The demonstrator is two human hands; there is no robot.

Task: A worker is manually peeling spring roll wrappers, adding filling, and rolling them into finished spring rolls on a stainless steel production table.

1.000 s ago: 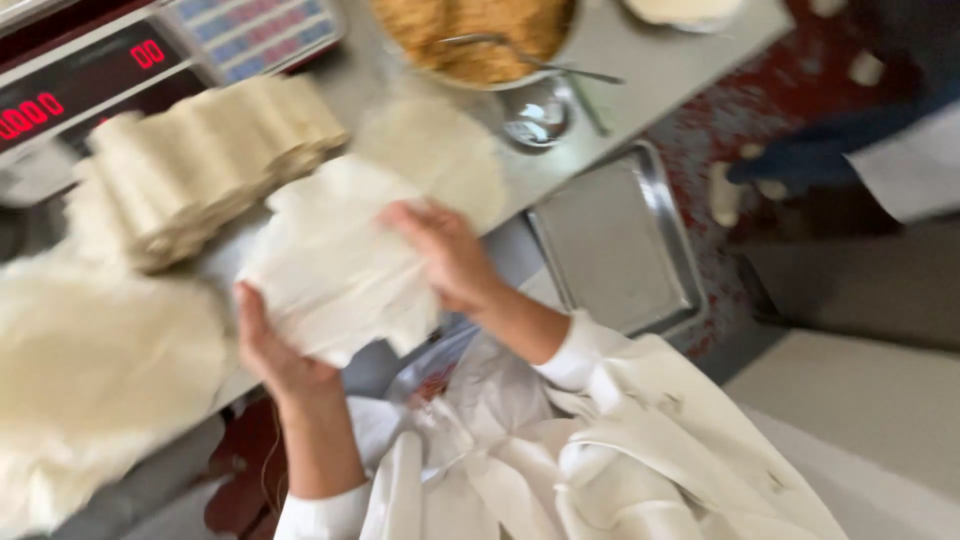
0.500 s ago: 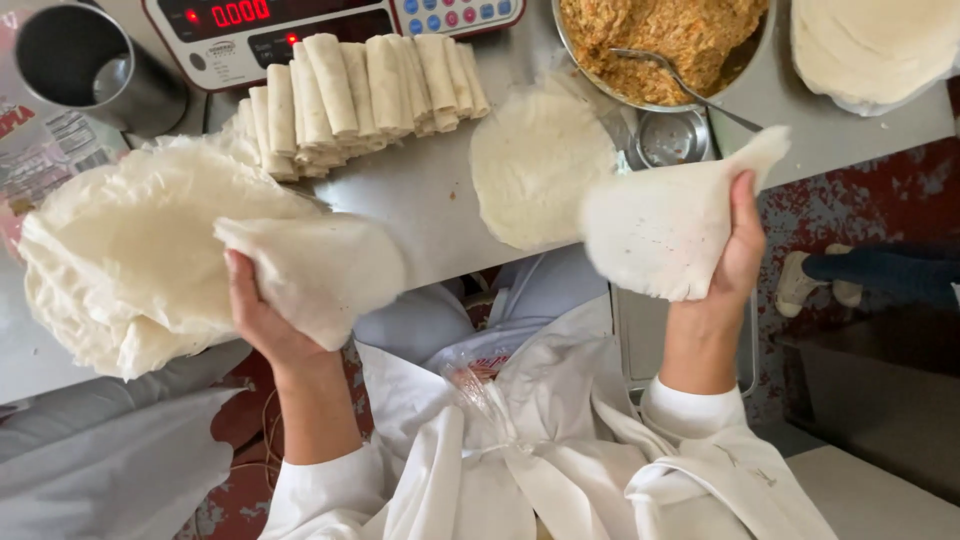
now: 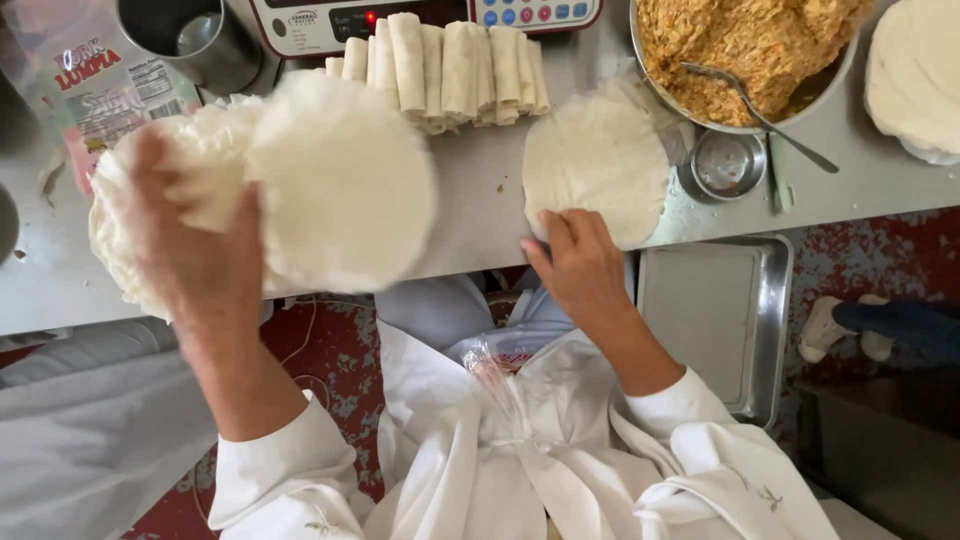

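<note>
A: What packages do we see?

B: A clear plastic bag (image 3: 85, 95) with a red and white label lies at the far left of the table (image 3: 480, 215), beside a metal cup (image 3: 190, 35).

A: Where is our left hand (image 3: 190, 255)?

B: Raised over the table's near edge. It grips a round white wrapper (image 3: 345, 185), which hangs in front of the wrapper pile (image 3: 130, 240).

A: And our right hand (image 3: 580, 270)?

B: It lies open, holding nothing. Its fingertips (image 3: 555, 228) touch the near edge of a flat wrapper (image 3: 597, 160), below the rolls (image 3: 450, 70).
</note>
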